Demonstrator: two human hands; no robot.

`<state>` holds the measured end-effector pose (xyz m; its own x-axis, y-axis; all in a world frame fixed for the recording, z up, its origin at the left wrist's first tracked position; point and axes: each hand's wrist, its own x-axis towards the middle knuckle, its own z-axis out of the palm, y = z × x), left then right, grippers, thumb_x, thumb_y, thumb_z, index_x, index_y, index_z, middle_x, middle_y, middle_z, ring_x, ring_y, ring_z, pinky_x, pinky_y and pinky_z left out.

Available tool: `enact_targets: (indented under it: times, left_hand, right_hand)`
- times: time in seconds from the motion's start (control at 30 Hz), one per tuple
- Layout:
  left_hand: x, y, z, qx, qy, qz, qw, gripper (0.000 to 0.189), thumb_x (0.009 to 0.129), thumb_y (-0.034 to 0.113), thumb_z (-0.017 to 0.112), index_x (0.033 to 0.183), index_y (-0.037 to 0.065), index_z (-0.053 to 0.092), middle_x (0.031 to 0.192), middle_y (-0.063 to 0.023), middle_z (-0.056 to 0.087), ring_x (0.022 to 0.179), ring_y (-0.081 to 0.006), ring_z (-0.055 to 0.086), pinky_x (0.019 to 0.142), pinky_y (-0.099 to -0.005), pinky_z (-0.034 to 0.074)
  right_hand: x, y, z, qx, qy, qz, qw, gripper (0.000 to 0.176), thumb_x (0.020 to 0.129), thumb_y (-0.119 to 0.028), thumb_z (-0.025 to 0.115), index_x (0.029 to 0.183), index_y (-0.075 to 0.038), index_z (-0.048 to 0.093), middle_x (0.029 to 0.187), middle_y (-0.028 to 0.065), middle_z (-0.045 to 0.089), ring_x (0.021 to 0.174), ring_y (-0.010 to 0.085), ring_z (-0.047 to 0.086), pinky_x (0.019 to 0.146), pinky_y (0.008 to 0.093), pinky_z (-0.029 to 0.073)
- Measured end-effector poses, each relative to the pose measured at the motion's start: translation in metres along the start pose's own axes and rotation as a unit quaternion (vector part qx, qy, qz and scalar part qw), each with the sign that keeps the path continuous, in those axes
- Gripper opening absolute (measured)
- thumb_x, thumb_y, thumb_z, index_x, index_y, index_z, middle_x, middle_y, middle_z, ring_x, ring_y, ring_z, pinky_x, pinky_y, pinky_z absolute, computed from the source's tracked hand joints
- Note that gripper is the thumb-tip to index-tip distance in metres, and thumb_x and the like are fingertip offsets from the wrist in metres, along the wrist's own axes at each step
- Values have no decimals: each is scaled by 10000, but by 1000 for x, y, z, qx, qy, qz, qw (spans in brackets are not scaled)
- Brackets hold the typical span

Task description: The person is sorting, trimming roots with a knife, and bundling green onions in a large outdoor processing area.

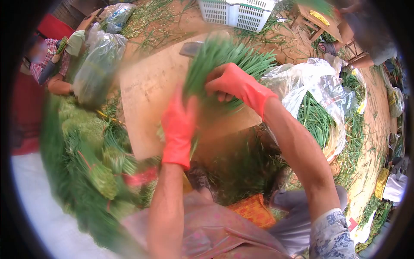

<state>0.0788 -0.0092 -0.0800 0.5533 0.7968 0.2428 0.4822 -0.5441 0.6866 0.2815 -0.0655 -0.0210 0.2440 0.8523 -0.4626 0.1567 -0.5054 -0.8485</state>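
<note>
Both my hands wear orange-pink rubber gloves over a wooden board (148, 82). My left hand (178, 127), smeared by motion, closes around the lower part of a bunch of green chives (205, 64); pale stems show faintly below it. My right hand (237, 84) has its fingers curled in at the right side of the bunch, pinching some leaves. More chives (254, 60) lie behind my right hand, on the board's far right part. A dark flat piece, perhaps a blade (191, 48), rests near the board's far edge.
Tied chive bundles (101, 177) are heaped at left. An open plastic bag of chives (317, 116) stands at right, a white crate (237, 15) at the back. Another person (49, 60) sits at far left beside a filled bag (97, 64). A wooden stool (317, 21) stands back right.
</note>
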Motion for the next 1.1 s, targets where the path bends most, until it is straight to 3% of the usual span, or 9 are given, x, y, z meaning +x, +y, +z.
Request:
enact_targets:
  times: [0.23, 0.33, 0.43, 0.53, 0.73, 0.87, 0.97, 1.07, 1.1]
  left_hand:
    - [-2, 3, 0, -11, -2, -19, 1000, 616, 1006, 399, 579, 1506, 64, 447, 1340, -233, 626, 1168, -372, 647, 944, -419, 504]
    - [-2, -2, 3, -4, 15, 0, 1000, 617, 1007, 412, 576, 1505, 70, 452, 1331, -238, 631, 1171, -381, 644, 948, -424, 503]
    - [-1, -5, 2, 1, 23, 8, 1000, 619, 1008, 422, 574, 1505, 72, 454, 1312, -247, 638, 1160, -385, 646, 942, -426, 504]
    - [-3, -3, 3, -6, 20, 5, 1000, 620, 1010, 424, 569, 1508, 73, 452, 1265, -250, 659, 1085, -377, 669, 899, -425, 511]
    - [-3, 9, -10, -56, -61, -111, 990, 561, 1035, 332, 538, 1523, 74, 437, 1145, -199, 703, 945, -265, 688, 804, -367, 518]
    - [-3, 5, -11, -46, -64, -85, 993, 541, 1052, 240, 515, 1545, 57, 390, 1254, -182, 671, 1060, -215, 668, 875, -334, 524]
    - [-1, 8, -11, -78, -75, -105, 989, 568, 1056, 222, 516, 1566, 45, 338, 1380, -192, 606, 1146, -223, 645, 940, -327, 515]
    - [-5, -9, -1, -90, -57, -82, 991, 606, 1050, 233, 529, 1580, 44, 303, 1434, -208, 568, 1169, -245, 641, 958, -332, 512]
    - [-4, -11, 1, -84, -41, -58, 994, 619, 1047, 238, 535, 1584, 46, 294, 1441, -213, 562, 1168, -253, 643, 957, -335, 513]
  right_hand:
    - [0, -3, 7, -49, 18, -1, 999, 239, 846, -191, 713, 1028, -44, 761, 799, 20, 738, 593, 120, 660, 536, 288, 527]
    - [-4, 5, 12, -54, 39, -82, 994, 194, 850, -185, 694, 961, -36, 751, 789, 56, 739, 613, 185, 687, 540, 337, 536]
    - [-13, 16, 26, -289, 171, -287, 897, 154, 877, -187, 657, 918, -44, 697, 785, 96, 721, 693, 277, 718, 563, 401, 551]
    - [-33, 9, 42, -449, 172, -294, 826, 121, 899, -188, 616, 929, -72, 635, 866, 115, 706, 786, 328, 724, 597, 445, 562]
    - [-42, 4, 63, -404, 177, -340, 831, 167, 865, -155, 643, 1002, -68, 602, 927, 126, 667, 765, 333, 719, 595, 444, 563]
    - [-20, 11, 82, -312, 222, -332, 862, 186, 861, -171, 675, 959, -34, 594, 920, 162, 677, 743, 347, 707, 587, 439, 557]
    - [5, 31, 89, -95, 221, -348, 906, 151, 900, -137, 658, 930, -4, 594, 864, 149, 698, 695, 292, 712, 567, 398, 558]
    - [-12, 4, 63, 221, 26, -99, 970, 111, 926, -92, 636, 953, 13, 611, 812, 107, 702, 665, 212, 708, 569, 340, 568]
    - [-11, 6, 63, 219, 27, -96, 971, 126, 918, -105, 630, 947, 17, 628, 777, 96, 690, 652, 193, 688, 574, 331, 559]
